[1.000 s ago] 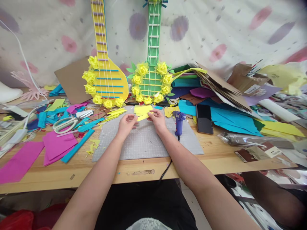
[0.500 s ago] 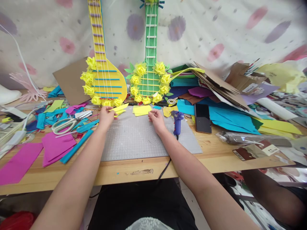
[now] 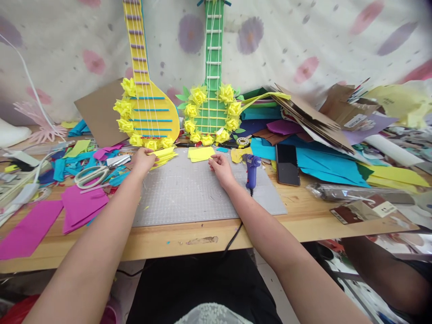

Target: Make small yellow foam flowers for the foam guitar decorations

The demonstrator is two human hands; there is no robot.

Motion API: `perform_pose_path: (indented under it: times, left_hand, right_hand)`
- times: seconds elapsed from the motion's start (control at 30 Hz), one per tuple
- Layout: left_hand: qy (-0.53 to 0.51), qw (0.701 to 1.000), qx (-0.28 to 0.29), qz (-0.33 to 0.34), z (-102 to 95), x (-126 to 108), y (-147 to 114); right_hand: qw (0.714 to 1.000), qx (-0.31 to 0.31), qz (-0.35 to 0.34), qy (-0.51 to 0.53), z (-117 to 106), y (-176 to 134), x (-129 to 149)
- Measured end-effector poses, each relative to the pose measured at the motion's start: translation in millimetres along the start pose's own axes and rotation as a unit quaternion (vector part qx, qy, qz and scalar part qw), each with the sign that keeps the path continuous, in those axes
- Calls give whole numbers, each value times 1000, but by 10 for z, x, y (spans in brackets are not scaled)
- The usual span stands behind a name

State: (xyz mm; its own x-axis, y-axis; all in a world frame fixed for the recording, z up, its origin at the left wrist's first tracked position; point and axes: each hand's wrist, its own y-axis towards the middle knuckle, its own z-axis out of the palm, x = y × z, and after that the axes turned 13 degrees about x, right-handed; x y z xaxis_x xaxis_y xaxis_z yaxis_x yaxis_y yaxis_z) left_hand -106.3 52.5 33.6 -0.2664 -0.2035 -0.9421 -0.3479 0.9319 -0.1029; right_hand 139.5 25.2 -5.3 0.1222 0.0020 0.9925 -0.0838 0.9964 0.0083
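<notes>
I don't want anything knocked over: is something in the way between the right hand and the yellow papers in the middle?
Nothing visible is. The right hand is at the edge of the yellow papers; the glue gun is on the hand's other side.

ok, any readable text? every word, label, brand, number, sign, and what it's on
None reads reliably.
White label on cardboard box: lettering, too blurred.
Brown-and-white card: print, too small.
Yellow sheet, back right: faint marks, illegible.
Gray mat: grid lines, no legible numbers.
</notes>
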Motion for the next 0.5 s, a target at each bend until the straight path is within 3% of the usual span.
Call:
perform_pose_path:
  times: [0.1, 0.5]
  left_hand:
    - [-24, 999, 30, -11, 49, -46, -4]
    - [-66, 997, 32, 26, 44, -78, 19]
  right_hand:
    - [1000, 0, 1, -4, -3, 4, -9]
    - [1000, 0, 14, -4, 6, -12, 21]
